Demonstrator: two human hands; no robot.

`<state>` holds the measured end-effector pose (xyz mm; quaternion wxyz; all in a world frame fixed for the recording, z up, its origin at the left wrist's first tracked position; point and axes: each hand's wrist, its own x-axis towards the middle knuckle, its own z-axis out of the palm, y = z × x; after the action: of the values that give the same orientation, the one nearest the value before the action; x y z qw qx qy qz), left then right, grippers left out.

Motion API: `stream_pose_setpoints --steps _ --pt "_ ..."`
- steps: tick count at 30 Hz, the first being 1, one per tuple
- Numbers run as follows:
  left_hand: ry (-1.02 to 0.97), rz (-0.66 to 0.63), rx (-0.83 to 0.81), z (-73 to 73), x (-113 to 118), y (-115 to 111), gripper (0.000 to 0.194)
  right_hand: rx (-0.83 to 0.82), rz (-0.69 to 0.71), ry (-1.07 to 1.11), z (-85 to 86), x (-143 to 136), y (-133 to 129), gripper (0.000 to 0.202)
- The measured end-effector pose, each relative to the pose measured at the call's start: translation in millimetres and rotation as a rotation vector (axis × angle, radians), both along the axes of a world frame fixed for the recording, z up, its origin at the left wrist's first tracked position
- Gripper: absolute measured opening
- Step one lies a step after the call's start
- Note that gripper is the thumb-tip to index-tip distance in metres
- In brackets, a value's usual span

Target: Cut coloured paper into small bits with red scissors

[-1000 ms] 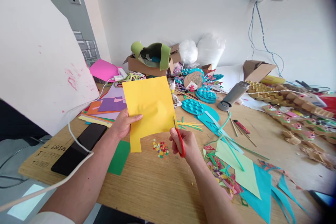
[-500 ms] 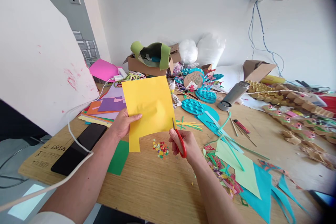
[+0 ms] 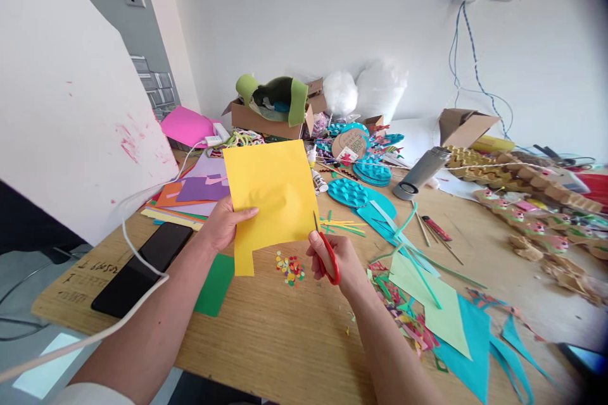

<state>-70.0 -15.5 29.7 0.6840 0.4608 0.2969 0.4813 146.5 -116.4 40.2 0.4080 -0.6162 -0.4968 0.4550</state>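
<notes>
A yellow sheet of paper [image 3: 275, 183] hangs upright above the table, a notch cut out of its lower right part. My left hand [image 3: 228, 224] grips its left edge, thumb in front and fingers hidden behind. In my right hand [image 3: 335, 259] is a pair of red-handled scissors [image 3: 327, 257], blades pointing up at the sheet's lower right edge. Whether the blades are apart is hard to make out. Below the sheet lie small round paper dots [image 3: 289, 268] in several colours. A green sheet of paper [image 3: 216, 285] lies partly under my left forearm.
A black phone [image 3: 142, 269] and a white cable [image 3: 142, 259] are at the left. Paper scraps [image 3: 403, 310], a pale green sheet [image 3: 439, 304] and blue sheets [image 3: 470, 348] lie right. Behind stand a grey flask [image 3: 422, 172] and a cardboard box [image 3: 266, 125].
The yellow sheet, with both hands and the scissors, has shifted very slightly right and down. Both holds are the same, and the things on the table have stayed put.
</notes>
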Motion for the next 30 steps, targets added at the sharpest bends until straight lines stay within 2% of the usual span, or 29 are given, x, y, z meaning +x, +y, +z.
stream_pose_setpoints --steps 6,16,30 --pt "0.019 -0.06 -0.019 -2.4 -0.6 -0.2 0.051 0.011 -0.022 0.014 0.0 -0.1 -1.0 0.056" --pt "0.008 -0.062 -0.028 2.2 1.5 -4.0 0.051 0.037 -0.048 0.003 -0.7 -3.0 -1.5 0.053" --pt "-0.015 -0.07 -0.045 1.4 1.8 -4.5 0.05 0.04 -0.072 -0.013 -1.4 -3.9 -0.7 0.053"
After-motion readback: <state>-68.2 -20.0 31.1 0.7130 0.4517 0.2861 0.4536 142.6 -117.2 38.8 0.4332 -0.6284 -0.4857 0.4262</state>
